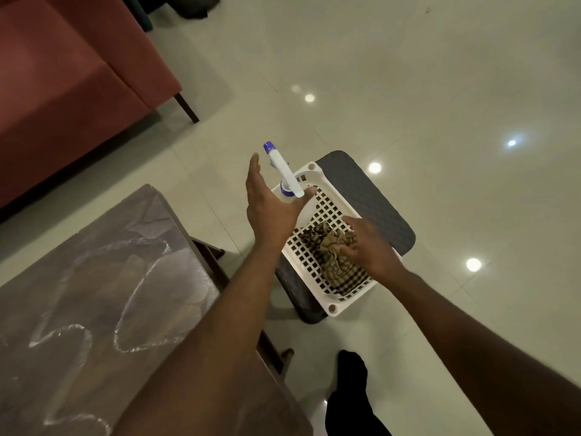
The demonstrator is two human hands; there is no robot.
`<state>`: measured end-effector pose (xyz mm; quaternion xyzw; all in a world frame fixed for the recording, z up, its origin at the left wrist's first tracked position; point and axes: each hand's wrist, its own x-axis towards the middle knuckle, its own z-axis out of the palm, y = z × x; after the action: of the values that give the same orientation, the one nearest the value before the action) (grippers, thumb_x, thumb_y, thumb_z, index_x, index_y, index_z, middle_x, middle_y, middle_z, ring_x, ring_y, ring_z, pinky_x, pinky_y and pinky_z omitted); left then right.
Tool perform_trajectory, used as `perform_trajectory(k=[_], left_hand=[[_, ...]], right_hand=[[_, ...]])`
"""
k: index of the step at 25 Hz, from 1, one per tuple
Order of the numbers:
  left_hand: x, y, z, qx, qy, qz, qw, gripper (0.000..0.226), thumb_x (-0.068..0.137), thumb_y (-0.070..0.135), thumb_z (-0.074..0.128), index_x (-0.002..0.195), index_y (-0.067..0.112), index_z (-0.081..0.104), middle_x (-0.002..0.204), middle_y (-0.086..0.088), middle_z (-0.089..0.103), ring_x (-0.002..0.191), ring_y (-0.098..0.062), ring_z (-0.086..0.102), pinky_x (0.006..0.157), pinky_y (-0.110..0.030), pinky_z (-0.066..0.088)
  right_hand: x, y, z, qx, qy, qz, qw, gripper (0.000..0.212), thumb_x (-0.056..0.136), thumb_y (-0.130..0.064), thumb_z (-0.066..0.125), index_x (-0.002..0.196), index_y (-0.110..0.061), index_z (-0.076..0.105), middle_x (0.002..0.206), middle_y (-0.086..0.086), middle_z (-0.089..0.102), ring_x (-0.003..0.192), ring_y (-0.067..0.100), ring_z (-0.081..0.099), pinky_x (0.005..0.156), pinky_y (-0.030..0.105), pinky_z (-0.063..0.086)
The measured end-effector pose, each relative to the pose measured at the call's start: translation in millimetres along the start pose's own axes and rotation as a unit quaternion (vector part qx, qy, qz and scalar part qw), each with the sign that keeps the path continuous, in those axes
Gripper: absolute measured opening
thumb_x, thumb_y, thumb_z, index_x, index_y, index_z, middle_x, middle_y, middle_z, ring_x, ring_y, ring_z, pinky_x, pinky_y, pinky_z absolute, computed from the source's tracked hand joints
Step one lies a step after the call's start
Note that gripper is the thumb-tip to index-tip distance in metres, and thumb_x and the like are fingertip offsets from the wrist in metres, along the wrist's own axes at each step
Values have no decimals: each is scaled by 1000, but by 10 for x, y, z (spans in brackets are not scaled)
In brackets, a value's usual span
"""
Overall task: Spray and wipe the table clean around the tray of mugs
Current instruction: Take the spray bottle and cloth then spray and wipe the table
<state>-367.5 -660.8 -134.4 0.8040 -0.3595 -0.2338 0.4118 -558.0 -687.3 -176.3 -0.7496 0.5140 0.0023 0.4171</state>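
A white spray bottle [283,171] with a blue nozzle stands at the far end of a white perforated basket [327,190]. My left hand [270,206] is spread open right beside the bottle, thumb near its neck, not gripping it. A crumpled tan checked cloth [333,250] lies in the basket, and my right hand [367,243] grips it with curled fingers. The table [94,278] with a brown patterned cover reaches in from the lower left. No tray of mugs is in view.
The basket rests on a dark plastic stool [371,196] on a glossy pale tiled floor [408,89]. A rust-red sofa [63,73] stands at the upper left. My foot in a dark sock [352,391] is on the floor below the stool.
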Motion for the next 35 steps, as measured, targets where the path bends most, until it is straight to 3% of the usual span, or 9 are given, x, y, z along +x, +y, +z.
perform_trajectory(k=[3, 5, 7, 12, 17, 20, 28, 31, 35], left_hand=[[208, -16, 44, -39, -75, 14, 996, 104, 72, 38, 84, 152, 22, 19, 137, 6, 51, 124, -16, 55, 97, -35, 50], [211, -1, 197, -33, -52, -2, 998, 83, 83, 28, 74, 148, 23, 24, 106, 4, 63, 99, -16, 64, 83, -27, 50], [124, 27, 235, -30, -19, -7, 999, 74, 87, 23, 68, 148, 20, 26, 99, 7, 59, 87, -14, 63, 71, -19, 42], [-83, 192, -130, -80, 16, 22, 996, 73, 85, 22, 67, 146, 22, 28, 84, 1, 62, 84, -26, 68, 79, -32, 54], [-367, 348, -1156, -167, 29, -13, 985, 64, 76, 14, 67, 132, 25, 36, 71, -5, 63, 77, -30, 72, 76, -36, 57], [-586, 140, -1865, -168, -4, -121, 978, 45, 86, 10, 66, 124, 22, 45, 78, -8, 68, 76, -25, 74, 77, -34, 57], [-1120, -1576, -3518, -190, -115, -334, 916, 15, 85, 12, 60, 95, 1, 64, 57, -11, 60, 63, -34, 67, 69, -40, 57], [-1125, -2147, -4014, -211, -108, -347, 907, 13, 82, 14, 60, 77, 2, 60, 57, -13, 57, 61, -34, 66, 72, -46, 57], [-904, -2466, -4449, -271, -195, -345, 877, 27, 83, 12, 60, 105, -4, 63, 56, -12, 53, 55, -32, 62, 68, -41, 53]], right_hand=[[-45, 65, 294, -151, 23, -29, 988, 73, 87, -45, 59, 147, -23, 25, 146, 4, 37, 133, 26, 33, 106, 41, 31], [23, 126, 372, -197, 56, -36, 978, 68, 88, -49, 56, 144, -21, 31, 141, 3, 41, 129, 26, 36, 104, 41, 31], [108, 90, 373, -196, 40, -27, 979, 59, 87, -48, 58, 135, -19, 40, 133, 4, 46, 120, 26, 41, 98, 38, 33], [28, -226, 40, 21, 45, -16, 999, 44, 78, -31, 74, 112, -12, 54, 109, 3, 53, 98, 20, 51, 75, 29, 37], [-396, -853, -201, 233, 49, 23, 971, 43, 76, -25, 77, 109, -18, 51, 101, 1, 62, 91, 21, 60, 73, 33, 51], [-538, -1415, 28, 271, 79, -1, 959, 49, 76, -23, 77, 115, -22, 50, 102, 4, 66, 92, 25, 64, 81, 44, 54], [-230, -2901, 1687, -92, 174, -90, 976, 59, 85, -36, 63, 135, -19, 38, 107, 17, 66, 94, 37, 62, 68, 37, 43], [-261, -2986, 2400, -266, 85, -171, 945, 67, 86, -26, 61, 144, -19, 30, 131, 14, 54, 114, 35, 52, 88, 43, 44], [-303, -2846, 2834, -326, 6, -130, 936, 71, 90, -55, 47, 149, -34, 13, 158, 0, 11, 142, 31, 13, 110, 50, 21]])
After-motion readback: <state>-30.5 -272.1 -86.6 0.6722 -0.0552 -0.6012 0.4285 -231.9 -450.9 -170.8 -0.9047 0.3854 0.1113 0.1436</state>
